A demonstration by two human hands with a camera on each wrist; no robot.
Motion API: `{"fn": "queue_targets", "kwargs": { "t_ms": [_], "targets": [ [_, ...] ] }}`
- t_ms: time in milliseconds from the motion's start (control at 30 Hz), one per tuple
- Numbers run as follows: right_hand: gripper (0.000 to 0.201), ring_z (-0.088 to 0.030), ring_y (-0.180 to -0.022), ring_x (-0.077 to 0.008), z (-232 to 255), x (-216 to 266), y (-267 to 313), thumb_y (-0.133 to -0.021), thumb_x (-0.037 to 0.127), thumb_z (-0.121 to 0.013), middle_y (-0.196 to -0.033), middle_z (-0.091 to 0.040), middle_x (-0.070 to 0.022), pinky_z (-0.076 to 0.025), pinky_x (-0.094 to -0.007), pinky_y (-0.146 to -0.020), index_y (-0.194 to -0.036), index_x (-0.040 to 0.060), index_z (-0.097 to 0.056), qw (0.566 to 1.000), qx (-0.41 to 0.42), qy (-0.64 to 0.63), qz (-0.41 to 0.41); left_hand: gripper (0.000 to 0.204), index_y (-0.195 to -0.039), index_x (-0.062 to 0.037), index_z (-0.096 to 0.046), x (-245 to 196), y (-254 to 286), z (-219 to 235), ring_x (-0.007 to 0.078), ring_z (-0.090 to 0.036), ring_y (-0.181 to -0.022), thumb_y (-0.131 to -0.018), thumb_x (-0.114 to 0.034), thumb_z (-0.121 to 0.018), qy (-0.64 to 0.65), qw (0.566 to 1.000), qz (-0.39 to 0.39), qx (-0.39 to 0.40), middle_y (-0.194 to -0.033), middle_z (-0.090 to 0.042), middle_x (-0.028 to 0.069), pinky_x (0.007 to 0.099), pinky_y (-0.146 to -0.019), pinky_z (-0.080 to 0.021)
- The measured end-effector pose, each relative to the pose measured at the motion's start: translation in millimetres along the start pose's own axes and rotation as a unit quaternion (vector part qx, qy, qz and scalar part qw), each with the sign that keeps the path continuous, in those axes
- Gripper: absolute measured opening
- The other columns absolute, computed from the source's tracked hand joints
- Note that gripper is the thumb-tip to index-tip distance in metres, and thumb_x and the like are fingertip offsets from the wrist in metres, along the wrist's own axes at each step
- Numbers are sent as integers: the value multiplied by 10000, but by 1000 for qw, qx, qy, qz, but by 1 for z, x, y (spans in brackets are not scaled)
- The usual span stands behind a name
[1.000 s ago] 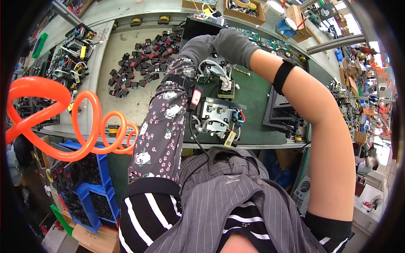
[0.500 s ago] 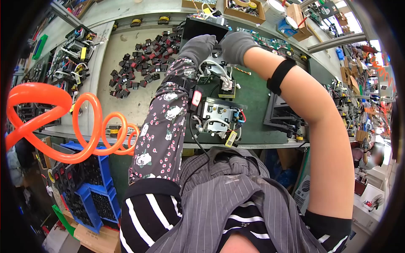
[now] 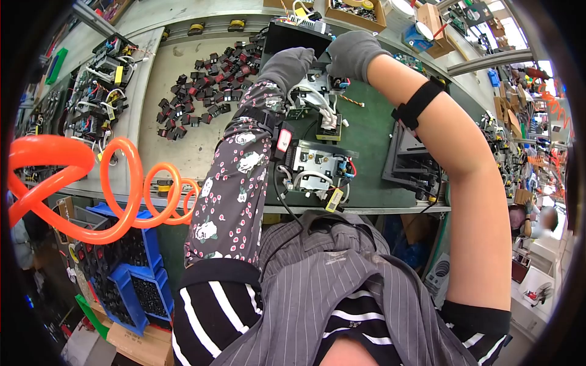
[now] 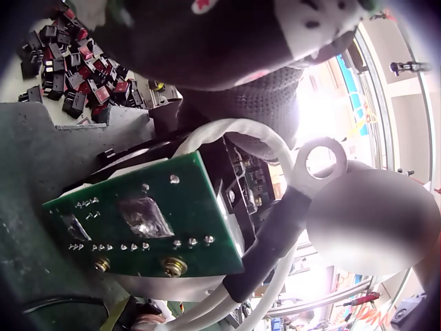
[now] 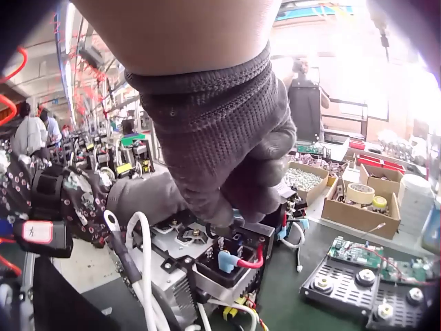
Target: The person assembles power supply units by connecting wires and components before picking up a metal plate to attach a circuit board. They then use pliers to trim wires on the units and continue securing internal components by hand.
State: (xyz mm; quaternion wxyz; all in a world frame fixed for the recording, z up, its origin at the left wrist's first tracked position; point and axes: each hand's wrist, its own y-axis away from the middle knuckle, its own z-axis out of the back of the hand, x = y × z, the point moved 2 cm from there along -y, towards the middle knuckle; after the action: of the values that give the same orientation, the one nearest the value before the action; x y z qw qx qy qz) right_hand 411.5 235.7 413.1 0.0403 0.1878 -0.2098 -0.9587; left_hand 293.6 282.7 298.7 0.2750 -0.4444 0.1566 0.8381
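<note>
Both hands wear grey knit gloves. My left hand [image 3: 287,67] rests at the left side of an electronic unit with a metal case [image 5: 224,283], its fingertips hidden in the views. Over the top of that unit my right hand [image 5: 231,148] bends its fingers down, close above a blue terminal [image 5: 226,261] on a red wire. I cannot tell whether it pinches a small part there. A green circuit board [image 4: 145,221] faces the left wrist camera, beside thick white cables ending in a ring lug [image 4: 324,160]. Behind the hands stands a black panel [image 3: 292,41].
A second metal-plated unit [image 3: 314,166] with white cables lies near the table's front edge. Black-and-red switches [image 3: 207,85] are heaped at left. Black brackets [image 3: 409,161] stand at right. An orange coiled hose [image 3: 122,183] hangs at left; a cardboard box [image 5: 365,210] holds tape rolls.
My right hand has moved away to the right from my left hand, which it overlapped at first. The unit's coloured wires beneath it have come into sight. The left hand stays nearly in place.
</note>
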Motion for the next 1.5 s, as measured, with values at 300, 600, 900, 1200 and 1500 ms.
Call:
{"fn": "queue_targets", "kwargs": {
  "t_ms": [300, 600, 900, 1200, 1500],
  "targets": [
    [215, -673, -735, -283, -3, 9, -8, -708, 253, -612, -780, -691, -104, -512, -417, -607, -793, 103, -739, 991, -5, 88, 99, 379, -1025, -90, -657, 6, -4, -3, 258, -606, -800, -967, -391, -435, -14, 1000, -5, -21, -872, -662, 119, 347, -761, -471],
    [305, -652, -873, -316, -7, 7, -10, -787, 277, -556, -951, -678, -174, -507, -419, -756, -926, 56, -713, 992, 87, -66, 59, 415, -1048, -95, -657, 11, -7, -4, 270, -627, -893, -966, -424, -416, -17, 1000, -11, -18, -947, -672, 130, 344, -796, -475],
    [376, -643, -790, -347, -11, -50, -3, -801, 363, -561, -862, -664, -195, -505, -423, -763, -851, 12, -685, 994, -36, -99, 20, 408, -1013, -102, -663, 3, -1, 0, 221, -595, -785, -962, -432, -429, -13, 1000, -4, -3, -834, -646, 88, 334, -742, -470],
    [303, -659, -778, -337, -13, 11, -7, -822, 298, -575, -806, -673, -167, -519, -413, -709, -826, 22, -700, 998, 15, -4, 68, 412, -1056, -105, -649, 0, -1, 2, 274, -618, -872, -961, -438, -426, -37, 999, 15, 2, -939, -668, 131, 351, -818, -468],
    [305, -659, -764, -296, -9, 11, -25, -736, 281, -583, -852, -685, -152, -514, -408, -695, -861, 37, -716, 988, 110, 16, 107, 419, -1051, -91, -642, 6, -3, -2, 254, -609, -823, -960, -442, -433, -7, 1000, -1, -2, -917, -665, 121, 344, -773, -469]
  ]
}}
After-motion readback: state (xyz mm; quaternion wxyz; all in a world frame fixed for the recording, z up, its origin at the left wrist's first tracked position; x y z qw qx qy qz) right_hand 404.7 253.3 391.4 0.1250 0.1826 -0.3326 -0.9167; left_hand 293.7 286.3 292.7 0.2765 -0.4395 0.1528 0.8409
